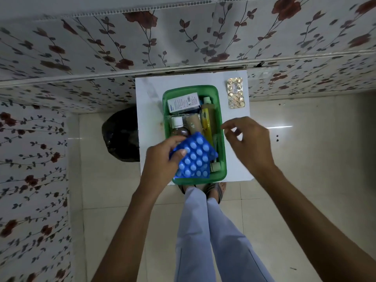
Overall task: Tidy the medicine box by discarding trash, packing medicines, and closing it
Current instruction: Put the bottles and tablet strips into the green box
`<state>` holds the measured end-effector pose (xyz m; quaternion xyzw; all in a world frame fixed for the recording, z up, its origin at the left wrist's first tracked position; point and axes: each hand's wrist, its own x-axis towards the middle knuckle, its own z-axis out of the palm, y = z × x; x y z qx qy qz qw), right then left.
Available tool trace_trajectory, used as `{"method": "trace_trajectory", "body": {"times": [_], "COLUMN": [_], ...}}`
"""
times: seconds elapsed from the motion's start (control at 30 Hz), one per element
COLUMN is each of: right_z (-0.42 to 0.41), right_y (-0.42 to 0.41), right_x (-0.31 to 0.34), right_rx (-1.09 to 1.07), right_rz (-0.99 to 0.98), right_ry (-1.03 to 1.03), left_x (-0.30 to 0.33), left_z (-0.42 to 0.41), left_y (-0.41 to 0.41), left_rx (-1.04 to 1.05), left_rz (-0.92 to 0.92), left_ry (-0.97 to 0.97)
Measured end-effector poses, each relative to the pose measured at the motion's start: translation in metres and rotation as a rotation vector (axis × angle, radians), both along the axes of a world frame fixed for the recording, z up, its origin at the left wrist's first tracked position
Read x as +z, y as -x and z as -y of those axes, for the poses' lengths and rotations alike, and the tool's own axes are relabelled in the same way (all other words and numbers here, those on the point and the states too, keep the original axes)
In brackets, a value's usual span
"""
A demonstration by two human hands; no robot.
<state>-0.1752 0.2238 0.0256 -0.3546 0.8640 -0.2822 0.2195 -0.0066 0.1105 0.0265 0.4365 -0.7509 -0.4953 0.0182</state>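
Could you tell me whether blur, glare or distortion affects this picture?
Head view: the empty right hand is motion-blurred; the left hand holding the blue blister pack is sharper; glare streaks the glossy floor tiles; wide-angle distortion bends the floral walls.

Single head-worn view, wide-angle, looks steeply down from above standing person. Green box [220,110] on white table [148,102] sits centre frame, near. Both forearms enter from bottom edge; legs and feet visible below table. Floral wall [101,47] fills top, bowed by lens. Tiled floor [305,149] right. No second view, no overlap.
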Motion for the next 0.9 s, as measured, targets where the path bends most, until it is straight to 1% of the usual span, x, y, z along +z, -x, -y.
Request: {"method": "trace_trajectory", "body": {"times": [0.07, 0.13, 0.2, 0.23, 0.3, 0.37, 0.47, 0.53, 0.63, 0.7, 0.77, 0.83, 0.9], "right_z": [-0.004, -0.006, -0.006, -0.004, 0.003, 0.017, 0.042, 0.051, 0.053, 0.049, 0.044, 0.042, 0.047], "right_y": [0.011, 0.016, 0.023, 0.029, 0.044, 0.059, 0.072, 0.072, 0.064, 0.06, 0.057, 0.058, 0.064], "right_x": [0.0, -0.003, -0.011, -0.018, -0.033, -0.05, -0.073, -0.085, -0.098, -0.102, -0.103, -0.104, -0.104], "right_rx": [-0.036, -0.032, -0.039, -0.064, -0.157, -0.218, -0.211, -0.196, -0.165, -0.172, -0.22, -0.245, -0.211], "right_rz": [0.014, 0.012, -0.046, -0.077, -0.097, -0.089, -0.056, -0.022, -0.02, -0.005, 0.005, -0.039, -0.12], "right_ry": [0.017, 0.01, -0.017, -0.036, -0.068, -0.122, -0.332, -0.408, -0.39, -0.358, -0.322, -0.266, -0.191], "left_x": [-0.004, -0.008, -0.011, -0.012, -0.012, -0.01, -0.008, -0.011, -0.022, -0.028, -0.032, -0.032, -0.031], "left_z": [-0.006, -0.011, -0.012, -0.011, -0.009, -0.006, 0.0, 0.004, 0.013, 0.018, 0.02, 0.019, 0.019], "left_y": [0.006, 0.013, 0.017, 0.018, 0.02, 0.022, 0.026, 0.027, 0.025, 0.024, 0.022, 0.022, 0.023], "left_rx": [-0.195, -0.375, -0.455, -0.455, -0.384, -0.257, -0.017, 0.159, 0.325, 0.332, 0.283, 0.25, 0.262], "left_rz": [0.123, 0.259, 0.312, 0.283, 0.18, 0.083, -0.006, -0.018, 0.041, 0.117, 0.144, 0.128, 0.122], "left_ry": [0.132, 0.225, 0.291, 0.332, 0.409, 0.444, 0.42, 0.388, 0.267, 0.162, 0.097, 0.045, 0.019]}}
